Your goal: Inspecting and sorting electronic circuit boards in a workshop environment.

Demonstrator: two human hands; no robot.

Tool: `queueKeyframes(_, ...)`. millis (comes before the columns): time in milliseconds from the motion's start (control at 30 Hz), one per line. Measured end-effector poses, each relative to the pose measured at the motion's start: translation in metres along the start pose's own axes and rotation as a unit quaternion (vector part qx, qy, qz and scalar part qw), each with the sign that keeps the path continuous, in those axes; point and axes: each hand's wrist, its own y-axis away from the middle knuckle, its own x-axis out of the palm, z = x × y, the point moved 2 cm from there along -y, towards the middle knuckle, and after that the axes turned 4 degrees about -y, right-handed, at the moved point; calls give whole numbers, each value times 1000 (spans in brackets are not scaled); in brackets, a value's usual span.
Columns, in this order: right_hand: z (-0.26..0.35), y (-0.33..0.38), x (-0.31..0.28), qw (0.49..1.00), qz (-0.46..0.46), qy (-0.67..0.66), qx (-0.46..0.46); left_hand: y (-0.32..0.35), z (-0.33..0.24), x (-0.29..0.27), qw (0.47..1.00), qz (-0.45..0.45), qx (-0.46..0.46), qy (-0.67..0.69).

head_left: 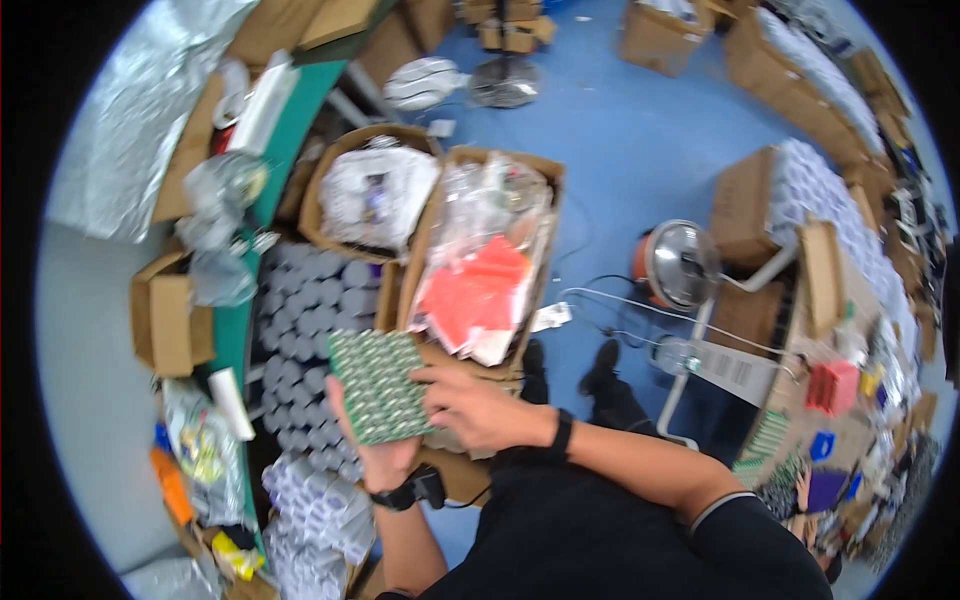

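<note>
A green circuit board panel [380,388], covered with rows of small pale parts, lies tilted in front of me. My left hand [378,458] grips it from beneath, the thumb along its left edge and most of the fingers hidden under it. From the right, my right hand [478,408] reaches over the panel's right edge. Its index finger is stretched out onto the board and the other fingers are loosely bent, apart from one another. Nothing shows in that hand, though motion blurs the fingertips.
Just beyond the panel stand a carton of clear bags and red sheets [475,290] and a carton lined with white plastic [365,195]. Stacked grey rolls [310,300] lie at the left, beside a green-edged bench [240,330]. An orange pot [680,263] sits right; a co-worker's hand [803,490] shows lower right.
</note>
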Motion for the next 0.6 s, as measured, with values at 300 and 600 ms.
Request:
queueKeyframes(300, 17, -18, -13, 984, -77, -119, 106, 2, -10, -1, 1000, -3, -20, -2)
queueKeyframes(600, 34, -24, 3, 1000, -22, -19, -12, 2, -14, 0, 999, 11, 26, -19)
